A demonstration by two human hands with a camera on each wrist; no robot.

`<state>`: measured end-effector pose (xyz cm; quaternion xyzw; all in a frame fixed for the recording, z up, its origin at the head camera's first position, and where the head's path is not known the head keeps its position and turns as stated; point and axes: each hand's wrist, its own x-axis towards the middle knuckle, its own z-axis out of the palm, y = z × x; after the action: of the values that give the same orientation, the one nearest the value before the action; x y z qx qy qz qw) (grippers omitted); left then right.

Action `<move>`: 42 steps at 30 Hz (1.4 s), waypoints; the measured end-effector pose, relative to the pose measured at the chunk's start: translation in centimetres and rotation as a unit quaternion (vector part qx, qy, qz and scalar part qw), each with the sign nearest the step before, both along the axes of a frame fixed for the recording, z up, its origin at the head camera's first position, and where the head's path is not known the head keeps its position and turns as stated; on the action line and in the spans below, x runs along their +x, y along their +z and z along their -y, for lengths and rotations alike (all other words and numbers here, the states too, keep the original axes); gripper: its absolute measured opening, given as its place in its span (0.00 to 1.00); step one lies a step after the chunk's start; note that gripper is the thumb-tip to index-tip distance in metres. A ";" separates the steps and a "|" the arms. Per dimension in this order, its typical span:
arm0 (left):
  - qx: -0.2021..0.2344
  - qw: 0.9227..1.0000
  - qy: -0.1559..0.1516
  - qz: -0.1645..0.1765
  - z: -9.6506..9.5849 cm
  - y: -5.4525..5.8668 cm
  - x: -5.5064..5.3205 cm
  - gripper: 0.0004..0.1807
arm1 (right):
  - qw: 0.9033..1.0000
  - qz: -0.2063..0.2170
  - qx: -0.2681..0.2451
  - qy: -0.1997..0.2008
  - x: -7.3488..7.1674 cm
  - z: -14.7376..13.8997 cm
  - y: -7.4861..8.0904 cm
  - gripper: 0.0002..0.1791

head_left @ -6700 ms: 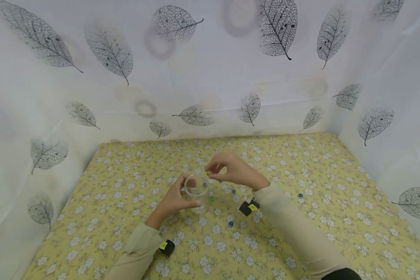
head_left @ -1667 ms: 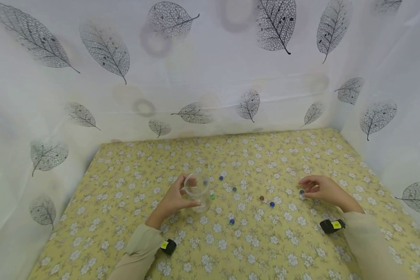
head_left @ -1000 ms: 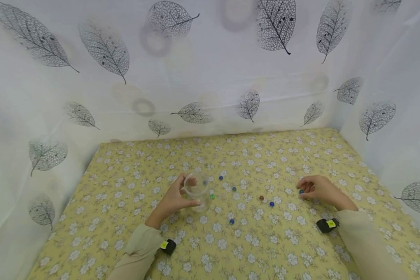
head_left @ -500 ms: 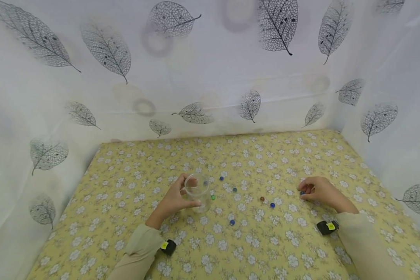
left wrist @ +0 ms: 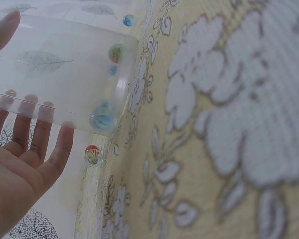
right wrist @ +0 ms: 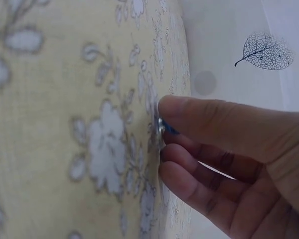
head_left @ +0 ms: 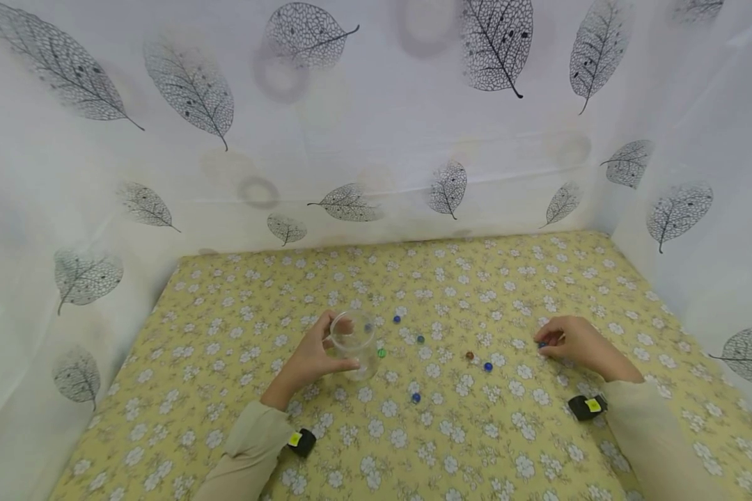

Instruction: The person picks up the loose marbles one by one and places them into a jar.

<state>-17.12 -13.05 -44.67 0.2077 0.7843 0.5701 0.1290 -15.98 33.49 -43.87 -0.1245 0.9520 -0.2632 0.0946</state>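
Note:
My left hand (head_left: 316,356) holds an upright clear jar (head_left: 358,348) on the table, thumb in front and fingers behind. In the left wrist view, several marbles show through or near the wall of the jar (left wrist: 65,64). Over at the right, my right hand (head_left: 573,342) rests low on the cloth and pinches a blue marble (head_left: 542,344). The right wrist view shows that marble (right wrist: 168,128) mostly hidden between thumb and forefinger. Between the hands lie a green marble (head_left: 381,353), a brown marble (head_left: 469,355) and a dark blue marble (head_left: 488,367).
More marbles lie scattered: a blue marble (head_left: 397,319) behind, a blue-green marble (head_left: 420,339) near the middle, and a blue marble (head_left: 416,398) in front. A yellow flowered cloth (head_left: 257,299) covers the table. White leaf-print curtains (head_left: 376,125) enclose the back and sides.
My right hand has gone from beside the jar's rim, where it pinched a small brownish thing, to the far right. There its fingers have closed on the blue marble. The left hand stays put.

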 end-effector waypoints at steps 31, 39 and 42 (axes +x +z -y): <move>-0.003 1.000 0.006 0.010 -0.1 0.2 0.1 0.32 | 1.000 -0.030 0.007 0.001 -0.5 0.6 1.2 0.07; -0.001 1.000 0.006 0.016 -0.1 0.2 0.1 0.33 | 0.997 -0.081 -0.007 0.018 -0.9 1.8 3.0 0.09; -0.001 1.000 0.005 0.014 0.0 0.1 0.0 0.33 | 0.994 -0.106 -0.014 0.027 -0.9 2.5 3.7 0.10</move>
<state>-17.08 -13.01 -44.56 0.1954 0.7843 0.5725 0.1376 -16.89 30.98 -40.18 -0.1787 0.9491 -0.2594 -0.0017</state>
